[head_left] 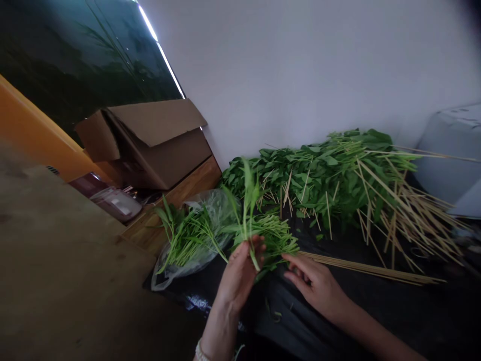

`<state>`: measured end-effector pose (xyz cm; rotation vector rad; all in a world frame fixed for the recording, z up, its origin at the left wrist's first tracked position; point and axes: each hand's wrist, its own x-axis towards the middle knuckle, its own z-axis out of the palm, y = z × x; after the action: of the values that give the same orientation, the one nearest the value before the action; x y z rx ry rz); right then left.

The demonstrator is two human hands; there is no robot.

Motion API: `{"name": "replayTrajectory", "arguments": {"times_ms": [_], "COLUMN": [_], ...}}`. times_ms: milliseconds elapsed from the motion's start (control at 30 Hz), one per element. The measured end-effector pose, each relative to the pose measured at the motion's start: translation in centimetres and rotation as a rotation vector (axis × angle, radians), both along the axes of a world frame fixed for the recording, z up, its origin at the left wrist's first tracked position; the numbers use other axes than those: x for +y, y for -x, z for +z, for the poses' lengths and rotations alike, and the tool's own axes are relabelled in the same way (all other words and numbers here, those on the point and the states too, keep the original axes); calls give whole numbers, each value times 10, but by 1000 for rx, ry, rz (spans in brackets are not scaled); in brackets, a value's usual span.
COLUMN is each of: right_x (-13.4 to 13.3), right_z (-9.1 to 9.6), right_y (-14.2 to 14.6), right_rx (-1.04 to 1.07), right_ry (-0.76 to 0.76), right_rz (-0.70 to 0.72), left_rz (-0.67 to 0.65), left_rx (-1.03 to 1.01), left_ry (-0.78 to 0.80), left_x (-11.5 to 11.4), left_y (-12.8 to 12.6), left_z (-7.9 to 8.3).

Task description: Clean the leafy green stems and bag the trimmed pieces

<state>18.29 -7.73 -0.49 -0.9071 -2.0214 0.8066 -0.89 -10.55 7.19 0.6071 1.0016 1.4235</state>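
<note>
My left hand (242, 268) is closed around a few leafy green stalks (247, 205), which look like water spinach. They stand upright, with leaves at the top and cut ends below the fingers. My right hand (310, 281) is beside the cut ends of a pile of green stalks (276, 233). Its index finger reaches toward the stems, and its thumb is apart from it with nothing visible between them. Left of my left hand, more green stalks (190, 238) lie on a clear plastic bag (165, 278).
Behind lies a large heap of leafy greens (319, 173) with thin bamboo sticks (413, 220) jutting out. A bundle of sticks (372, 268) lies on the black plastic sheet (300, 326). An open cardboard box (169, 155) stands at the back left, by the white wall (300, 65).
</note>
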Motion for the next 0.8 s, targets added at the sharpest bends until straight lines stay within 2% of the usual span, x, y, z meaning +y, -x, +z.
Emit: {"name": "replayTrajectory", "arguments": {"times_ms": [133,300,367,467,567,700,800], "right_x": [-3,-7,-7,-6,-4,-1,2], "right_z": [7,23,25,23,18,14,14], "right_y": [1,-2,-3,-1,2,2,0], "right_rx": [39,216,230,155,124,159,146], "right_ry": [28,204,228,185,114,84,178], "right_rz": [56,99,101,85,47,11,-44], "left_rz": [-43,6,33,59,20,-47,27], "left_rx": [29,352,446,468,466,516,623], "left_ry": [-49,-158,-208,-240,-237,-271,-266], "left_x": [1,4,3,0,-3,-2,1], "left_y": [-31,-43,-46,-53,-61,-56,-36], "left_z": [-14,-20,-21,-25,-31,-34,-22]}}
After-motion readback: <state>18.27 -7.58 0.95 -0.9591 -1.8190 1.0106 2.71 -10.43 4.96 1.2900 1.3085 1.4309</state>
